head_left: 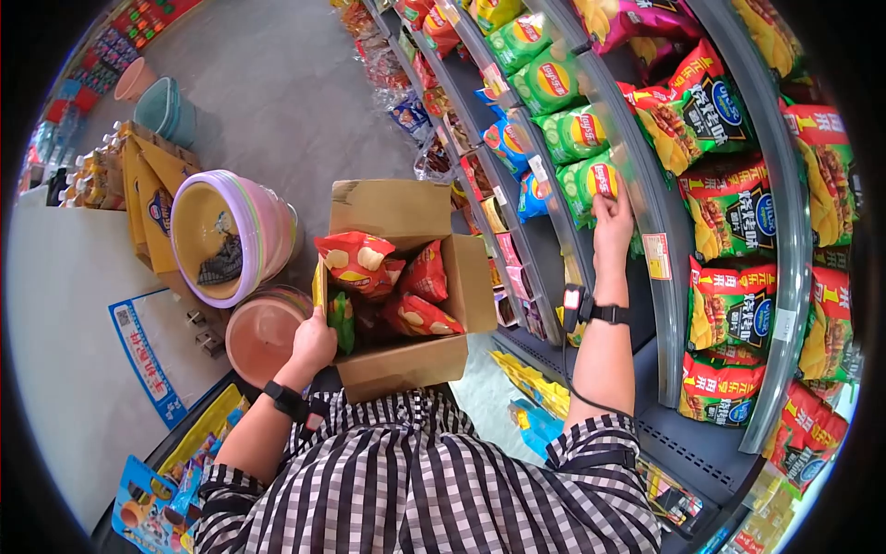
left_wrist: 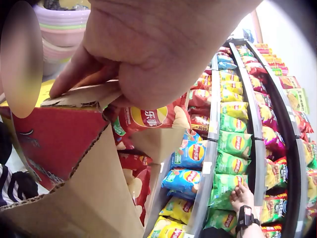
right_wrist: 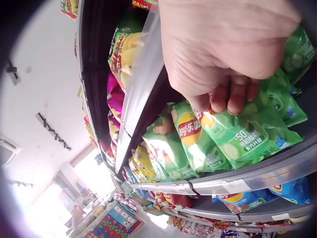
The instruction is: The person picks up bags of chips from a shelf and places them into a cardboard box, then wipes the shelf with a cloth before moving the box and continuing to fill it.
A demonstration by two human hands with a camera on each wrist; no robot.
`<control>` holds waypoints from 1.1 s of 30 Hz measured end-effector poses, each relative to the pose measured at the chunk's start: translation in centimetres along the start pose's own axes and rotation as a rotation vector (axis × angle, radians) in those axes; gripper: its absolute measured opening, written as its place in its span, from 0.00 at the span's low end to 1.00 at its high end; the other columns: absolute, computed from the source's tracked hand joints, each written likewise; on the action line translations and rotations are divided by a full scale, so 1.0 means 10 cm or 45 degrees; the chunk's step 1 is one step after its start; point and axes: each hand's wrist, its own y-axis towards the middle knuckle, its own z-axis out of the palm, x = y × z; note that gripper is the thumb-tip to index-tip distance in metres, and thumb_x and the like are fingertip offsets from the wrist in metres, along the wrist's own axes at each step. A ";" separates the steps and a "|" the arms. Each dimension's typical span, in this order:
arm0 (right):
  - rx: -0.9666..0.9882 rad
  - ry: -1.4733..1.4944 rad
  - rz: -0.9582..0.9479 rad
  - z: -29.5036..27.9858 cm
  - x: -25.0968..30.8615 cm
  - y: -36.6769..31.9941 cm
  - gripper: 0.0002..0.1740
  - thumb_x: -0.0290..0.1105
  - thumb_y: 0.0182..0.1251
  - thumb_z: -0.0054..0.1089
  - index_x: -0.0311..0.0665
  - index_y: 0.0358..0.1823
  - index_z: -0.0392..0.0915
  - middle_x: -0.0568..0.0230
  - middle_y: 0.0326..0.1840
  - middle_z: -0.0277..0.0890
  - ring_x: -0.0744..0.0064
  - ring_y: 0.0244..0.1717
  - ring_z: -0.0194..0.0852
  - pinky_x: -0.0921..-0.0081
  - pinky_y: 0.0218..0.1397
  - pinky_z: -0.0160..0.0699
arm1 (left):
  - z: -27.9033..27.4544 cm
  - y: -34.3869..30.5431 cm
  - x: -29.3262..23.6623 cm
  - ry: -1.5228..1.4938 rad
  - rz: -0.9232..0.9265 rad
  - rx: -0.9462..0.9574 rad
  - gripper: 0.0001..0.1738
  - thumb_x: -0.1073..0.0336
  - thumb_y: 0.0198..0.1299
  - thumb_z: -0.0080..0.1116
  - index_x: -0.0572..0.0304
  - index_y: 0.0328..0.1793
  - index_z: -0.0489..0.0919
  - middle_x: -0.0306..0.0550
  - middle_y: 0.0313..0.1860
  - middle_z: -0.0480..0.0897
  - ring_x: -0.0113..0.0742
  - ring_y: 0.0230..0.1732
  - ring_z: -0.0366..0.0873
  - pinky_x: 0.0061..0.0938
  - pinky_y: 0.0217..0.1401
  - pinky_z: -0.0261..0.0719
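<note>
My left hand [head_left: 314,343] grips the edge of an open cardboard box [head_left: 406,374], its fingers folded over the flap in the left wrist view. Inside the box lie several red chip bags [head_left: 355,263] and a green chip bag [head_left: 341,321] by the near left wall. On the shelf to the right, my right hand [head_left: 613,231] rests its fingertips on the front of a green Lay's chip bag [right_wrist: 247,134]. That bag stands in a row with other green bags [head_left: 546,83], just behind the clear shelf lip.
Large red-and-green chip bags [head_left: 729,217] fill the higher shelf. Blue chip bags [head_left: 533,196] sit on the lower one. Left of the box stand stacked plastic basins [head_left: 268,226] and a pink tub [head_left: 263,342], beside a white counter [head_left: 74,305].
</note>
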 end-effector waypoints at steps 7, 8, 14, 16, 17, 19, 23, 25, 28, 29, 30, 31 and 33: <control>-0.067 -0.256 -0.132 -0.07 0.02 -0.37 0.26 0.23 0.62 0.53 0.47 0.63 0.67 0.70 0.27 0.70 0.82 0.26 0.63 0.82 0.34 0.68 | -0.06 0.01 -0.02 -0.060 -0.038 -0.020 0.26 0.69 0.49 0.47 0.76 0.56 0.66 0.69 0.28 0.78 0.62 0.35 0.78 0.48 0.41 0.75; -0.077 -0.326 -0.180 -0.04 0.03 -0.40 0.25 0.23 0.62 0.52 0.47 0.62 0.68 0.71 0.26 0.69 0.82 0.26 0.62 0.83 0.33 0.67 | -0.06 0.02 -0.04 -0.058 -0.043 -0.023 0.26 0.69 0.49 0.47 0.75 0.56 0.66 0.69 0.29 0.78 0.62 0.35 0.78 0.48 0.41 0.75; 0.223 -0.624 -0.439 0.20 -0.09 -0.25 0.28 0.25 0.59 0.53 0.50 0.63 0.67 0.63 0.21 0.70 0.73 0.22 0.66 0.72 0.31 0.69 | -0.14 0.05 -0.15 -0.014 -0.033 0.015 0.28 0.69 0.49 0.46 0.74 0.59 0.64 0.69 0.29 0.78 0.62 0.35 0.78 0.48 0.42 0.75; 0.116 -0.412 0.091 0.06 -0.23 0.02 0.28 0.25 0.59 0.52 0.50 0.64 0.66 0.64 0.18 0.67 0.76 0.22 0.63 0.75 0.31 0.67 | -0.13 0.06 -0.15 0.002 -0.034 0.015 0.28 0.69 0.50 0.46 0.74 0.60 0.64 0.69 0.29 0.79 0.62 0.35 0.78 0.48 0.42 0.75; 0.143 -0.140 0.110 0.03 -0.38 0.12 0.29 0.25 0.59 0.51 0.50 0.64 0.65 0.65 0.17 0.67 0.80 0.23 0.64 0.77 0.33 0.67 | -0.13 0.06 -0.15 0.012 -0.031 0.017 0.29 0.69 0.50 0.47 0.74 0.60 0.64 0.69 0.30 0.79 0.62 0.36 0.78 0.47 0.42 0.75; 0.221 -0.057 0.219 -0.01 -0.25 0.17 0.28 0.24 0.60 0.51 0.50 0.64 0.66 0.69 0.23 0.71 0.82 0.26 0.65 0.83 0.34 0.65 | -0.15 0.04 -0.16 0.012 -0.031 0.020 0.29 0.69 0.50 0.47 0.74 0.60 0.64 0.69 0.30 0.79 0.62 0.36 0.78 0.47 0.42 0.75; 0.244 -0.045 0.258 -0.01 -0.27 0.19 0.27 0.24 0.61 0.53 0.52 0.62 0.68 0.69 0.26 0.72 0.82 0.29 0.67 0.82 0.38 0.67 | -0.13 0.05 -0.12 -0.020 -0.015 0.006 0.27 0.69 0.49 0.47 0.75 0.58 0.65 0.68 0.29 0.79 0.62 0.36 0.78 0.48 0.42 0.75; 0.286 -0.109 0.228 -0.01 -0.21 0.13 0.27 0.25 0.61 0.54 0.53 0.62 0.68 0.70 0.27 0.72 0.83 0.29 0.67 0.82 0.38 0.68 | -0.12 0.06 -0.11 -0.033 -0.013 0.003 0.27 0.69 0.49 0.47 0.75 0.57 0.66 0.68 0.29 0.79 0.62 0.36 0.78 0.48 0.42 0.75; 0.340 -0.157 0.221 0.00 -0.17 0.01 0.26 0.26 0.61 0.55 0.51 0.62 0.69 0.71 0.28 0.72 0.84 0.31 0.66 0.83 0.38 0.67 | -0.12 0.05 -0.08 -0.056 -0.012 -0.005 0.25 0.69 0.49 0.47 0.76 0.55 0.66 0.68 0.29 0.79 0.62 0.35 0.78 0.48 0.42 0.75; 0.339 -0.066 0.227 0.00 -0.17 -0.02 0.25 0.25 0.62 0.55 0.50 0.62 0.69 0.72 0.28 0.72 0.85 0.30 0.66 0.84 0.37 0.67 | -0.11 0.05 -0.07 -0.071 -0.006 -0.016 0.25 0.69 0.49 0.47 0.76 0.54 0.67 0.68 0.29 0.79 0.62 0.35 0.78 0.48 0.42 0.75; 0.340 0.027 0.238 0.01 -0.14 -0.08 0.25 0.25 0.62 0.55 0.48 0.61 0.70 0.73 0.28 0.72 0.85 0.30 0.66 0.85 0.37 0.67 | -0.11 0.05 -0.06 -0.062 -0.026 -0.012 0.25 0.69 0.49 0.47 0.76 0.54 0.67 0.68 0.29 0.79 0.62 0.35 0.78 0.48 0.42 0.75; 0.333 0.030 0.230 0.03 -0.10 -0.15 0.24 0.24 0.62 0.54 0.45 0.61 0.70 0.73 0.28 0.72 0.86 0.29 0.66 0.86 0.36 0.67 | -0.09 0.06 -0.06 -0.061 -0.027 -0.016 0.25 0.69 0.49 0.47 0.76 0.54 0.67 0.69 0.28 0.78 0.62 0.35 0.78 0.49 0.41 0.75; 0.396 0.106 0.254 0.11 0.00 -0.32 0.22 0.25 0.61 0.55 0.44 0.58 0.72 0.73 0.27 0.72 0.85 0.28 0.67 0.84 0.35 0.69 | -0.10 0.08 -0.07 -0.041 -0.022 -0.029 0.26 0.68 0.49 0.46 0.77 0.55 0.66 0.68 0.27 0.78 0.62 0.33 0.78 0.50 0.40 0.75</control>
